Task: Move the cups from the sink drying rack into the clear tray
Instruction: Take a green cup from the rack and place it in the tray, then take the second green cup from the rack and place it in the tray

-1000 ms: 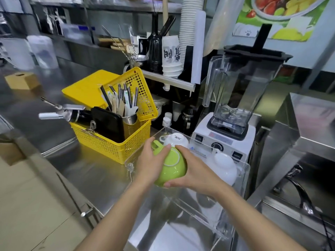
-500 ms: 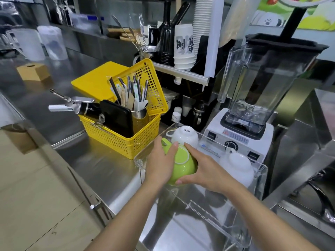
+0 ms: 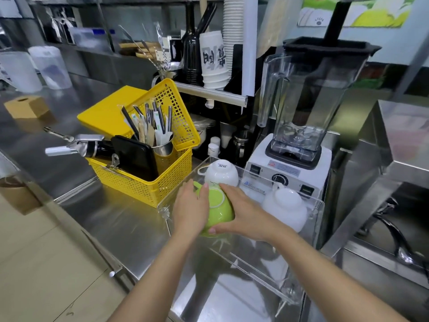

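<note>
A stainless steel desk (image 3: 76, 159) runs through a cramped drinks kitchen, and I am looking down on it from head height. At far left I see a small cardboard box (image 3: 26, 106) and two frosted jugs (image 3: 34, 68). Next comes a yellow basket (image 3: 148, 177) holding a black phone, a metal cup of straws and utensils, and a cream whipper that pokes out to the left. Just right of the basket sits the clear tray (image 3: 313, 233). Inside it my left hand (image 3: 190, 210) and right hand (image 3: 246, 212) are both wrapped around an upside-down green cup (image 3: 219, 205), one hand on each side; I cannot tell whether the cup touches the tray floor. A white cup (image 3: 221, 173) stands inverted just behind it, touching it, and a white lidded pot (image 3: 286, 208) rests to the right. Behind the tray stands a white blender (image 3: 299, 126).
</note>
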A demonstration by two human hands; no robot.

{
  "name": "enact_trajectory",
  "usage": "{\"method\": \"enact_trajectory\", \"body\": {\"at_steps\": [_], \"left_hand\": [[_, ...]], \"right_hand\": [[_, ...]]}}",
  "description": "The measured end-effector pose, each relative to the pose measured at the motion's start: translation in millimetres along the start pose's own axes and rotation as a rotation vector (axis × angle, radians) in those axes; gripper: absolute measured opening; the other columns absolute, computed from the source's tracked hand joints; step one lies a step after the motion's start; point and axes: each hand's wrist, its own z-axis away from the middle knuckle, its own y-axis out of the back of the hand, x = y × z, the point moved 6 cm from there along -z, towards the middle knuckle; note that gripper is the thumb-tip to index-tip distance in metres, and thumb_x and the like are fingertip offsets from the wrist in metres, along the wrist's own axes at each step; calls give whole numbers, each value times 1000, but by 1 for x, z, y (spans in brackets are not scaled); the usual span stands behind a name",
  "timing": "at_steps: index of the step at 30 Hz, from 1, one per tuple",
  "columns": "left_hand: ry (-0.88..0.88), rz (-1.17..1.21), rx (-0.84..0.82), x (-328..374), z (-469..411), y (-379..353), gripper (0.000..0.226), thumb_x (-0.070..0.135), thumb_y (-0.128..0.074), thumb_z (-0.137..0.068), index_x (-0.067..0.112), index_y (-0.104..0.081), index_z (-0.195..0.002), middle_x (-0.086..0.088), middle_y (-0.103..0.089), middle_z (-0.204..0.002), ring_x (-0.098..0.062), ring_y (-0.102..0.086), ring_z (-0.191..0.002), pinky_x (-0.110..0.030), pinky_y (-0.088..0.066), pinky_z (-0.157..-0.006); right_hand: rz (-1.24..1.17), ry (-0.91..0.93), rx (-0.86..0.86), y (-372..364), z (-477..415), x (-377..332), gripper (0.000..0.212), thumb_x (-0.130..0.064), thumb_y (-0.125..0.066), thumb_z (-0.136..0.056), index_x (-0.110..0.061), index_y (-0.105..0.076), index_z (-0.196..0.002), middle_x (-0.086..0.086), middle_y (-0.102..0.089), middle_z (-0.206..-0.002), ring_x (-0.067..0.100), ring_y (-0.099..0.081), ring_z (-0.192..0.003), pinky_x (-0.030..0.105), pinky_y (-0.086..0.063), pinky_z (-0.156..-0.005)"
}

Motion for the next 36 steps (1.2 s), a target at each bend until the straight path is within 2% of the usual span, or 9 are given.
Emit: {"method": "enact_trajectory", "body": {"at_steps": [3, 7, 11, 14, 20, 23, 27, 33, 36], "left_hand": [[-65, -21, 49, 12, 6, 5, 63, 49, -47, -85, 14, -42, -137, -11, -47, -142, -29, -42, -130, -48, -35, -108], [-200, -126, 65, 49, 23, -4, 58, 44, -51, -88, 14, -41, -137, -8, -46, -143, -27, -41, -131, -39, -33, -104], [-370, -124, -15, 94, 50, -38, 57, 44, -52, -88, 15, -43, -136, -7, -49, -141, -24, -42, -131, -36, -33, -104], [-478, -78, -87, 127, 79, -71, 53, 43, -54, -87, 18, -46, -133, -4, -52, -138, -22, -45, -128, -33, -36, -101], [-648, -48, -303, 183, 156, -155, 55, 40, -54, -88, 18, -43, -136, 0, -46, -144, -16, -39, -133, -30, -30, -108], [-747, -57, -403, 202, 199, -203, 54, 38, -55, -88, 15, -44, -135, -2, -49, -140, -17, -41, -132, -30, -31, -109], [-827, -94, -559, 215, 254, -276, 54, 38, -53, -88, 17, -42, -137, 0, -46, -143, -18, -38, -134, -36, -31, -112], [-1016, -329, -787, 206, 327, -386, 54, 28, -52, -88, 16, -37, -139, -5, -38, -149, -19, -31, -139, -27, -19, -112], [-1093, -517, -846, 183, 346, -425, 61, 27, -46, -90, 20, -23, -145, -5, -21, -157, -19, -13, -146, -32, -9, -117]], "right_hand": [[64, 69, 46, 11, 13, -7, 101, -46, -74, -70, -22, -11, -145, 0, -18, -154, 14, -22, -139, 32, -22, -115], [93, 105, 126, 42, 45, -7, 91, -46, -69, -75, -27, -14, -145, -2, -18, -154, 12, -21, -139, 31, -23, -115], [130, 85, 244, 81, 93, 7, 83, -48, -64, -79, -33, -14, -144, -10, -23, -151, 9, -25, -135, 30, -25, -112], [189, 51, 364, 108, 132, 31, 81, -46, -66, -78, -29, -20, -143, -7, -30, -149, 8, -27, -136, 35, -26, -112], [311, -197, 484, 146, 234, 114, 82, -49, -63, -78, -26, -19, -144, -2, -29, -150, 14, -28, -137, 40, -27, -112], [273, -335, 531, 157, 293, 160, 80, -53, -60, -78, -30, -19, -143, -6, -30, -148, 13, -31, -135, 40, -26, -111], [228, -512, 562, 162, 367, 220, 78, -51, -59, -80, -27, -20, -144, -4, -31, -149, 16, -30, -136, 35, -24, -111], [229, -713, 458, 140, 443, 305, 79, -46, -60, -81, -21, -20, -144, 2, -29, -151, 20, -23, -139, 38, -17, -111], [285, -725, 348, 120, 452, 324, 77, -41, -60, -83, -20, -17, -144, 3, -26, -152, 19, -24, -139, 39, -18, -110]]}}
